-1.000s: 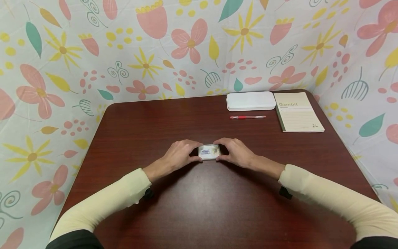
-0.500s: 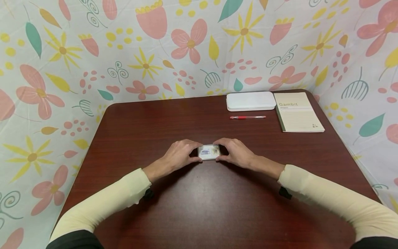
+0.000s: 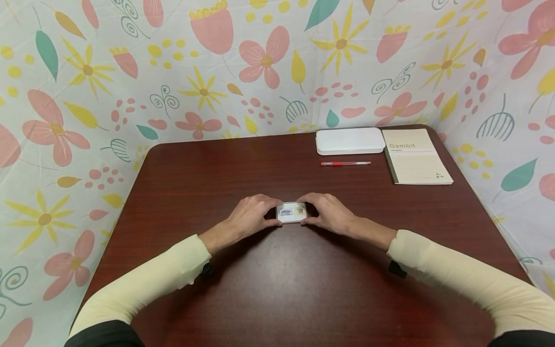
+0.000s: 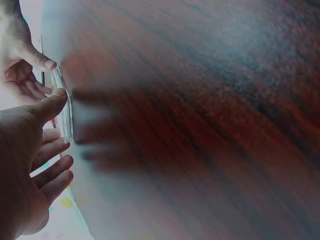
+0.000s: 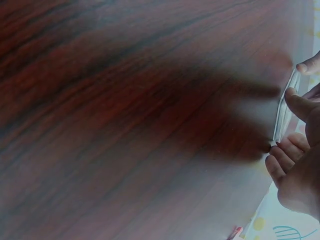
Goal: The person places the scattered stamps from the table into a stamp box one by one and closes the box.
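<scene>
A small flat clear case [image 3: 291, 212] lies at the middle of the table, its top showing a bluish patch on the left and a yellowish one on the right. My left hand [image 3: 250, 214] pinches its left end between thumb and fingers, and my right hand [image 3: 331, 213] holds the right end the same way. Seen from the left wrist, the case [image 4: 68, 117] shows its thin, see-through edge close over the tabletop, with the left thumb on the near side. In the right wrist view the right thumb presses the near edge of the case [image 5: 282, 112].
At the back right of the dark reddish wooden table [image 3: 277, 289] are a white oblong box [image 3: 350, 140], a red capped pen [image 3: 345, 164] in front of it, and a cream notebook [image 3: 417, 156] marked "Gambit". A flower-patterned cloth [image 3: 269, 96] hangs behind and along the sides.
</scene>
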Motion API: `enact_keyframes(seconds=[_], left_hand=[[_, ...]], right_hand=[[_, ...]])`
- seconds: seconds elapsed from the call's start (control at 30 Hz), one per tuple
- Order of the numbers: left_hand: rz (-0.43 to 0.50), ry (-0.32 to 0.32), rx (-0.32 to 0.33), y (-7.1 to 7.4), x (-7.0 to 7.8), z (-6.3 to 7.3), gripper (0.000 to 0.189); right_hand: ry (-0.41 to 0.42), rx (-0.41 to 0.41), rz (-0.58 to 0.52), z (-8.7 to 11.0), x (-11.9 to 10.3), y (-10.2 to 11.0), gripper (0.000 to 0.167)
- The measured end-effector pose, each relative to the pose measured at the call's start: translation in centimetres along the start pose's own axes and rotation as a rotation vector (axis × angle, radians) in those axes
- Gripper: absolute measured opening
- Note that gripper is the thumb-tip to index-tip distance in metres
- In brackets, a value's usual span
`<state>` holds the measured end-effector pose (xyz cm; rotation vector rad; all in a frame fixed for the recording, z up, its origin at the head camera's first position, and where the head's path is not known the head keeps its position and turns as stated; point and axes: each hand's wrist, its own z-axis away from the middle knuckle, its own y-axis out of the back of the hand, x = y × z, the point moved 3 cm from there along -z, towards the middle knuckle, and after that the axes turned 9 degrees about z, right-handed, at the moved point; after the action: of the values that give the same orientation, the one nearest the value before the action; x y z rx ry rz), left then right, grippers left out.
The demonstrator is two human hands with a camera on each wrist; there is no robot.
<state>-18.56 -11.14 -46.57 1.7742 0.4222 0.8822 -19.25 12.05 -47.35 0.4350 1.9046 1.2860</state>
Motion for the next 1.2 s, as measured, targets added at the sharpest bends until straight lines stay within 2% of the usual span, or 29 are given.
enact_keyframes(seconds=[0.47, 0.87, 1.2], left_hand=[[-0.007, 0.003, 0.002, 0.0, 0.1, -0.2, 0.055], [0.008, 0.069, -0.063, 0.2, 0.1, -0.8, 0.054], [0.007, 0.121, -0.079, 0.3, -0.2, -1.4, 0.057]], right_hand=[[0.03, -0.034, 0.006, -0.4, -0.1, 0.2, 0.053], [0.0, -0.061, -0.004, -1.1, 0.1, 0.3, 0.059], [-0.003, -0.061, -0.044, -1.0, 0.6, 0.2, 0.058]])
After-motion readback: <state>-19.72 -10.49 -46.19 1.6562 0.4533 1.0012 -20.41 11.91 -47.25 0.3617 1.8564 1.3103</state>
